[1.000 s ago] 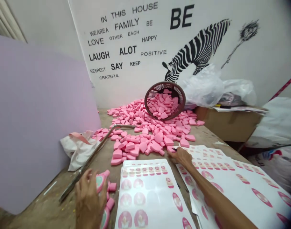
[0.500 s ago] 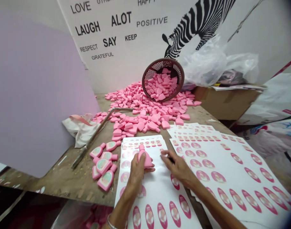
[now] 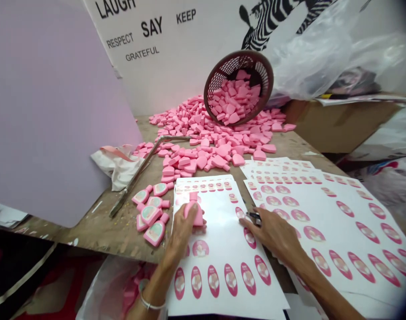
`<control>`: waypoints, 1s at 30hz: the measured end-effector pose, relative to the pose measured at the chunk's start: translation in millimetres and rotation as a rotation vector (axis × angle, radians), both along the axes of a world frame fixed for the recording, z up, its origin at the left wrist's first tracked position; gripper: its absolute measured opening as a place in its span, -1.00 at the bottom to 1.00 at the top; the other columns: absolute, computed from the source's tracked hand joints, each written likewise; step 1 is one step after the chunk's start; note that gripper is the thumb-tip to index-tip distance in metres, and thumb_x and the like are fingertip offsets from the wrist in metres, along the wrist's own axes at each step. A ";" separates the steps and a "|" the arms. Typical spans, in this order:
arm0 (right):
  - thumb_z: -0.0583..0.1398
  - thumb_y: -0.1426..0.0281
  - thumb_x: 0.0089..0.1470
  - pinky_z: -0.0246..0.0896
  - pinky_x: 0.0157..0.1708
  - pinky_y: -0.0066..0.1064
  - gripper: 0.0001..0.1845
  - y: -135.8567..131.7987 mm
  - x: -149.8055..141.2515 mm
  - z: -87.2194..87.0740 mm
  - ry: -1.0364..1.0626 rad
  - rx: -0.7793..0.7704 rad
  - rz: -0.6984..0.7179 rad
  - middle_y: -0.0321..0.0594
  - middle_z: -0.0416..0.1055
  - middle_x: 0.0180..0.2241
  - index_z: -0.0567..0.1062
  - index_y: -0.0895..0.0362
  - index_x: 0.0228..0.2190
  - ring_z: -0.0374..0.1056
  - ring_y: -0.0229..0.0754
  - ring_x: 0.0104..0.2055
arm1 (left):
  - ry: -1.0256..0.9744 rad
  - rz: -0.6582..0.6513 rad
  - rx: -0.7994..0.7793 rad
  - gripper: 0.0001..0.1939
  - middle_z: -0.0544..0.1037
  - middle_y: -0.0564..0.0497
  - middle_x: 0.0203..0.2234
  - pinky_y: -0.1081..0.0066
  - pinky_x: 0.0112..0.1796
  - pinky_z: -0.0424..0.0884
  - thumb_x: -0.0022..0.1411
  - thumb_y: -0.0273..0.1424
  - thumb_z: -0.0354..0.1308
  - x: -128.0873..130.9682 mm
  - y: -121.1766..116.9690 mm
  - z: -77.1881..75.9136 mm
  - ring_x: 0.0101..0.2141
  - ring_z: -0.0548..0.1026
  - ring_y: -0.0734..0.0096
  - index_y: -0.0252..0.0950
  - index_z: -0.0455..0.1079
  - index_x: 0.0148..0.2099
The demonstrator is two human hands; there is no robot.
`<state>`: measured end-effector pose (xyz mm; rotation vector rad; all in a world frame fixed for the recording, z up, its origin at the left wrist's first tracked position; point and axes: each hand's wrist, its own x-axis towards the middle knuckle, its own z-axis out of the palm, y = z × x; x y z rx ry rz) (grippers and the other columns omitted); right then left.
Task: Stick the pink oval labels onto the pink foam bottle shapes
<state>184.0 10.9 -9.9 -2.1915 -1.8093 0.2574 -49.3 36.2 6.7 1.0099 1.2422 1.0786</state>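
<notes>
My left hand (image 3: 182, 227) is closed around a pink toy bottle (image 3: 198, 216), its neck pointing away from me, above the sticker sheet (image 3: 219, 242). My right hand (image 3: 272, 229) is closed on a small, dark, slim tool (image 3: 254, 216); its exact kind is unclear. The fingertips of that hand are at the sheet's right edge, by a column of oval pink stickers (image 3: 249, 238). More oval stickers line the sheet's near end, and its middle is bare white backing. Left of the sheet lie several pink bottles with labels on them (image 3: 155, 232).
A brown basket (image 3: 268, 84) lies tipped at the back, unlabelled pink bottles (image 3: 219, 149) spilling from it. More sticker sheets (image 3: 343, 231) spread to the right. At left are a bent metal rod (image 3: 136, 178), a white cloth bag (image 3: 118, 171) and a lilac panel (image 3: 56, 111).
The view has tilted down. My right hand has moved from over the sheet's upper middle to the stickers at its right edge. My left hand still holds the pink bottle, slightly further left.
</notes>
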 end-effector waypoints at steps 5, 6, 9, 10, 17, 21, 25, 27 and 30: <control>0.06 0.11 0.11 0.14 -0.39 -0.22 -0.66 -29.7 -19.9 -4.2 -0.169 0.056 0.046 -0.07 0.46 -0.43 0.47 0.09 -0.30 0.38 0.06 -0.32 | 0.061 -0.065 0.015 -0.58 0.50 -0.04 -0.47 0.45 -0.49 0.40 0.19 -0.03 0.08 25.6 -29.1 -17.3 -0.48 0.53 0.35 -0.33 0.32 -0.25; 0.05 0.15 0.12 0.14 -0.38 -0.21 -0.68 -31.7 -24.8 -3.0 -0.199 0.089 0.031 -0.06 0.46 -0.42 0.46 0.10 -0.29 0.37 0.07 -0.31 | 0.065 -0.076 0.032 -0.59 0.50 -0.03 -0.47 0.46 -0.50 0.38 0.20 -0.03 0.07 30.5 -29.9 -18.8 -0.48 0.53 0.35 -0.32 0.31 -0.26; 0.03 0.30 0.11 0.13 -0.37 -0.23 -0.74 -33.5 -30.2 1.3 -0.186 0.169 -0.035 -0.05 0.46 -0.39 0.46 0.11 -0.27 0.37 0.04 -0.30 | 0.007 -0.104 0.054 -0.60 0.49 -0.03 -0.46 0.47 -0.50 0.37 0.17 -0.03 0.10 36.9 -28.5 -16.5 -0.48 0.52 0.36 -0.31 0.32 -0.29; 0.02 0.32 0.10 0.13 -0.39 -0.26 -0.75 -32.8 -26.0 2.4 -0.128 0.170 -0.051 -0.08 0.46 -0.39 0.46 0.10 -0.29 0.37 0.01 -0.31 | -0.020 -0.102 0.053 -0.59 0.49 -0.03 -0.46 0.47 -0.49 0.37 0.16 -0.03 0.12 36.3 -28.4 -13.9 -0.49 0.51 0.37 -0.32 0.32 -0.30; 0.09 0.05 -0.04 0.12 -0.52 -0.32 -0.62 -27.5 117.7 7.6 0.341 0.197 -0.116 -0.25 0.44 -0.57 0.49 0.08 -0.44 0.30 -0.15 -0.54 | 0.014 -0.053 0.015 -0.60 0.47 0.03 -0.49 0.48 -0.53 0.41 0.10 -0.06 0.18 20.4 -38.8 -1.7 -0.54 0.45 0.45 -0.32 0.37 -0.25; 0.21 0.08 -0.17 0.15 -0.42 -0.20 -0.70 -24.9 216.2 4.3 0.298 0.213 -0.226 -0.09 0.52 -0.46 0.54 0.05 -0.50 0.36 -0.06 -0.46 | -0.004 -0.082 -0.030 -0.56 0.48 0.00 -0.46 0.41 -0.52 0.48 0.12 -0.04 0.14 20.2 -42.1 -9.1 -0.54 0.48 0.43 -0.34 0.34 -0.19; 0.24 0.11 -0.17 0.11 -0.43 -0.16 -0.77 -17.2 263.1 -9.5 0.239 0.196 -0.264 -0.06 0.48 -0.52 0.49 -0.01 -0.60 0.36 0.00 -0.48 | 0.049 -0.070 -0.015 -0.58 0.46 0.01 -0.47 0.41 -0.49 0.50 0.15 -0.07 0.13 20.8 -39.1 -12.7 -0.52 0.49 0.43 -0.35 0.32 -0.18; 0.27 0.07 -0.20 0.05 -0.48 -0.15 -0.73 -16.8 259.5 -11.1 0.131 0.177 -0.311 -0.07 0.41 -0.60 0.46 0.00 -0.60 0.31 0.06 -0.53 | 0.061 -0.056 -0.014 -0.59 0.45 0.02 -0.47 0.44 -0.51 0.49 0.16 -0.08 0.13 20.5 -38.3 -12.0 -0.54 0.49 0.45 -0.36 0.32 -0.19; 0.20 -0.05 -0.12 0.01 -0.49 -0.18 -0.59 -21.3 212.0 -1.1 -0.049 0.257 -0.337 -0.07 0.38 -0.57 0.46 0.03 -0.42 0.30 0.11 -0.50 | 0.072 -0.041 -0.016 -0.61 0.43 0.04 -0.49 0.49 -0.56 0.45 0.16 -0.08 0.13 23.0 -40.1 -9.1 -0.57 0.47 0.48 -0.35 0.32 -0.20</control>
